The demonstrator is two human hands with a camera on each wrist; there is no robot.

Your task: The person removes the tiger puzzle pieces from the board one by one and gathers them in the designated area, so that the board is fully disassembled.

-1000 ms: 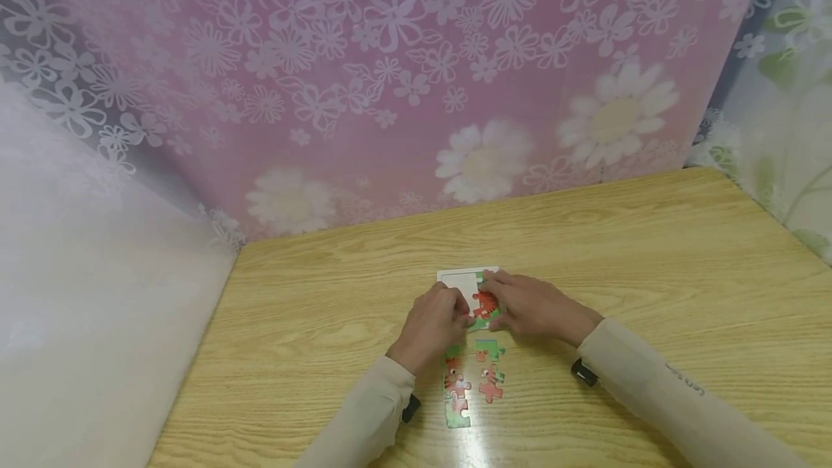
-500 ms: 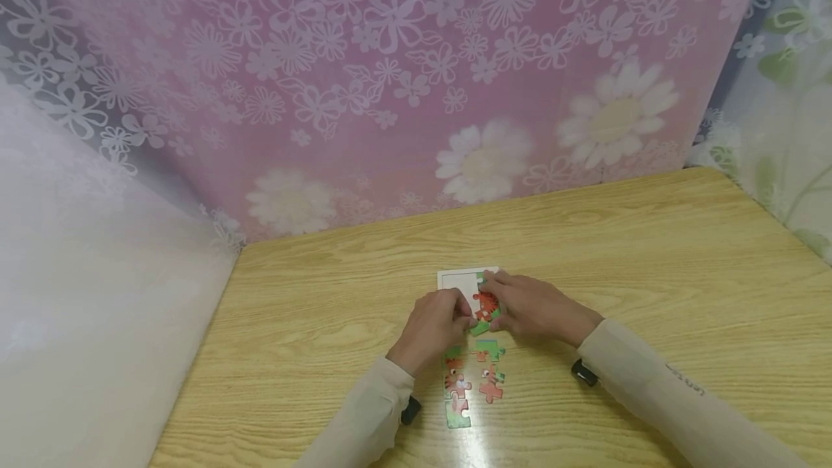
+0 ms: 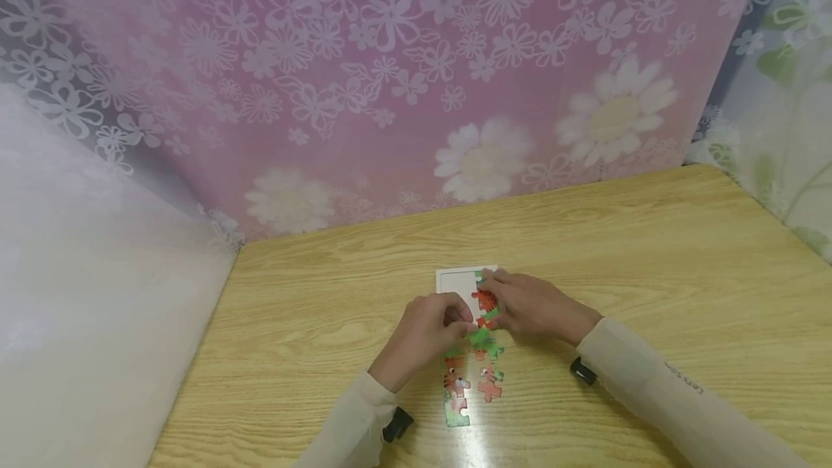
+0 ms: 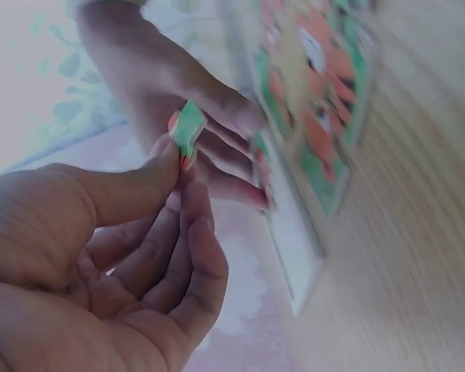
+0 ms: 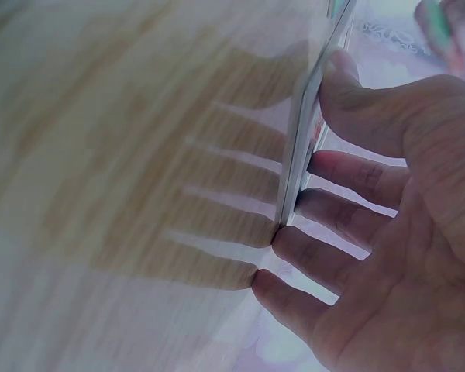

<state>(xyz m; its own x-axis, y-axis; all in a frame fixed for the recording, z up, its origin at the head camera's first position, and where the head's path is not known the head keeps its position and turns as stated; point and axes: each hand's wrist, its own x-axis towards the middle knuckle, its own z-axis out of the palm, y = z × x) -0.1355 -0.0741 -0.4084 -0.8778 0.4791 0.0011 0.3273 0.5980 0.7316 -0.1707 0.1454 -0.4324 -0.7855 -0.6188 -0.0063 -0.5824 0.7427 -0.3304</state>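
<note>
My left hand [image 3: 425,327] pinches a green and orange jigsaw piece [image 4: 189,128] between thumb and fingertips, raised off the table in the left wrist view. Just beyond it lies a white puzzle board [image 3: 457,282], its left part bare. Along the board's right side sit fitted pieces [image 3: 487,300] showing orange and green. My right hand [image 3: 533,305] rests at that side, its fingers fairly straight; in the right wrist view the fingertips [image 5: 291,236] touch the board's edge and the thumb lies on it. Part of the fitted pieces is hidden under this hand.
Nearer the person, loose jigsaw pieces lie on the wood-grain table [image 3: 312,338]: a tiger-face column [image 3: 455,378], an orange piece [image 3: 490,388] and a green one [image 3: 495,349]. A flowered curtain [image 3: 364,92] hangs behind the table's far edge.
The left hand has lifted the green and orange piece away from the board's lower right corner and drawn it toward the person. The right hand has stayed at the board.
</note>
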